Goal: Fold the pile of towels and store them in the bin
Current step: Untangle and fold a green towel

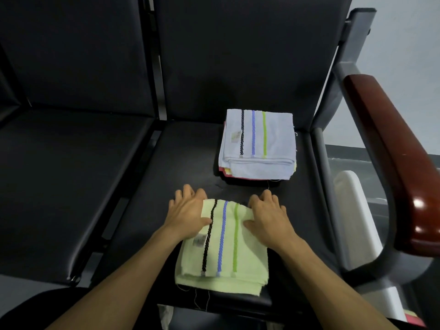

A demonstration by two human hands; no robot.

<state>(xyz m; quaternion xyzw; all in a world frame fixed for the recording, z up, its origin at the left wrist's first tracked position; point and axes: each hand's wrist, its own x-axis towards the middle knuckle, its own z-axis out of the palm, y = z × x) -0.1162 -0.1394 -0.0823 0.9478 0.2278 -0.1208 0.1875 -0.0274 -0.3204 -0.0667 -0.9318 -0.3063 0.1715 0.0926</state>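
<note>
A pale green towel with black, blue and green stripes lies folded on the black seat, near its front edge. My left hand holds the towel's far left corner, thumb on top and fingers curled over the edge. My right hand holds the far right corner the same way. Behind it a stack of folded towels sits on the seat, a pale blue striped one on top, with red and yellow edges showing beneath.
A second black seat lies to the left, backrests behind. At the right stands a grey frame with a red-brown armrest. A white bin sits beyond it, low on the right.
</note>
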